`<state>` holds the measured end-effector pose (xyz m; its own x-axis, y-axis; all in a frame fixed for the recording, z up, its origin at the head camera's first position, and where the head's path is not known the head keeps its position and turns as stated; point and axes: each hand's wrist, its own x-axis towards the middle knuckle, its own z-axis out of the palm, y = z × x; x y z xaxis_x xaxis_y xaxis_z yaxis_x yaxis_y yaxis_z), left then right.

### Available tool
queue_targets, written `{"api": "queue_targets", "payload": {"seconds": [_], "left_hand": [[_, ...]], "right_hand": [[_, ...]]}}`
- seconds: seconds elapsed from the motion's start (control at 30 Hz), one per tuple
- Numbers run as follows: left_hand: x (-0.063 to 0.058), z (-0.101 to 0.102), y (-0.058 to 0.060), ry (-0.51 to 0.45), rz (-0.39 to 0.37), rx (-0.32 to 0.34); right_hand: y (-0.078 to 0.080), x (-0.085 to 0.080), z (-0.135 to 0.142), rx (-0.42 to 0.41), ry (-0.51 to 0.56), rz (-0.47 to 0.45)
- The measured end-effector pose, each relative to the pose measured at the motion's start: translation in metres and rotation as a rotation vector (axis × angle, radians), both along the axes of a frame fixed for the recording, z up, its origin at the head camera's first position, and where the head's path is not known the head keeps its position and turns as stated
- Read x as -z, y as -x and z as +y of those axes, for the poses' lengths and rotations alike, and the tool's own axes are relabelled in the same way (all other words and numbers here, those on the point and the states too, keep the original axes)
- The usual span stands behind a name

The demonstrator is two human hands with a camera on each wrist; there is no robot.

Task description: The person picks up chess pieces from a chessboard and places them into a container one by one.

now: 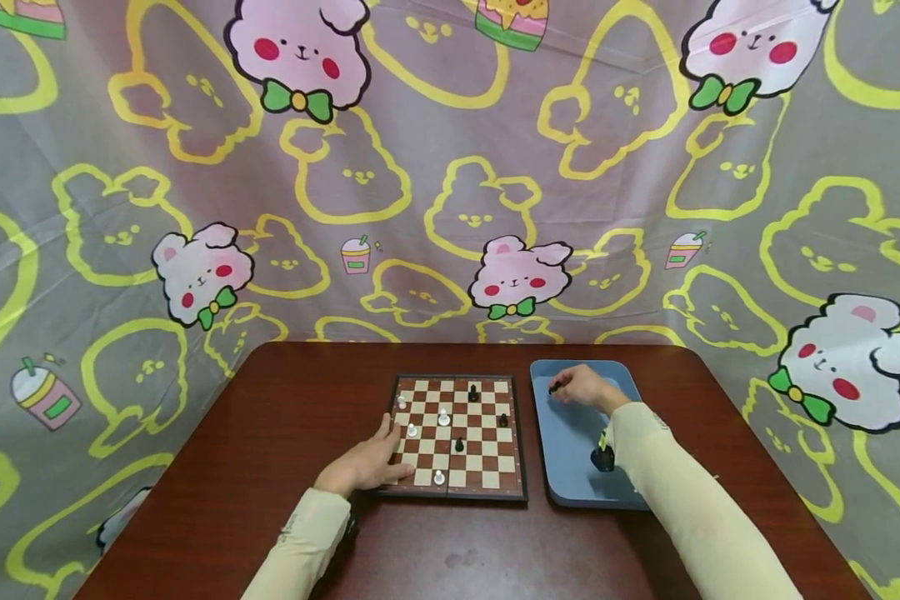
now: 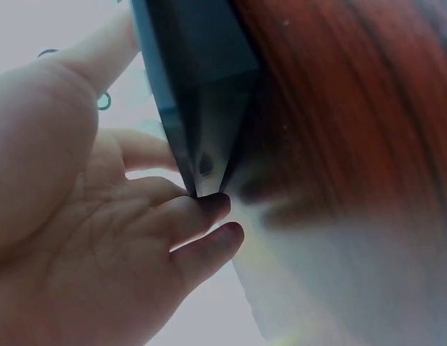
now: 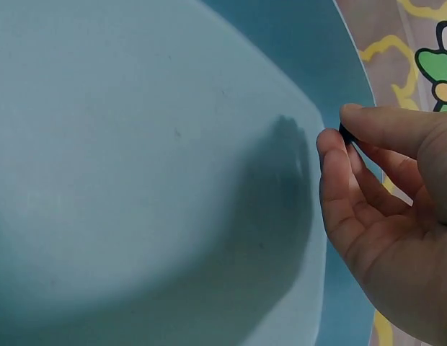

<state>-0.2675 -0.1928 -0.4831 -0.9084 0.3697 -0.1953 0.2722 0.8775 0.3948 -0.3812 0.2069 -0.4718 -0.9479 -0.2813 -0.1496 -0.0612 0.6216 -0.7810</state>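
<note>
Over the far left part of the blue tray (image 1: 570,442), my right hand (image 1: 583,388) pinches a small black chess piece (image 1: 555,388) between thumb and fingertips. Only a dark bit of that chess piece (image 3: 347,135) shows in the right wrist view. My left hand (image 1: 367,462) rests at the left edge of the chessboard (image 1: 487,462), fingers spread and thumb over its near left corner. From the left wrist, fingertips (image 2: 227,234) show right at the board's dark side (image 2: 198,65). White pieces, among them a pawn (image 1: 439,477), and black ones, such as one pawn (image 1: 460,446), stand on the squares.
The board and tray lie side by side on a dark red-brown wooden table (image 1: 292,400). A patterned cloth (image 1: 420,183) with cartoon bears hangs behind and along both sides. A black device (image 1: 602,457) sits at the right wrist, over the tray.
</note>
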Motion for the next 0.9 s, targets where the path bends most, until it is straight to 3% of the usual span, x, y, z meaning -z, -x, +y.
{"api": "queue_targets", "payload": {"seconds": [0.9], "left_hand": [[-0.0007, -0.0004, 0.0006, 0.004, -0.028, -0.013]], "right_hand": [[0.0012, 0.0029, 0.0013, -0.002, 0.029, 0.037]]}}
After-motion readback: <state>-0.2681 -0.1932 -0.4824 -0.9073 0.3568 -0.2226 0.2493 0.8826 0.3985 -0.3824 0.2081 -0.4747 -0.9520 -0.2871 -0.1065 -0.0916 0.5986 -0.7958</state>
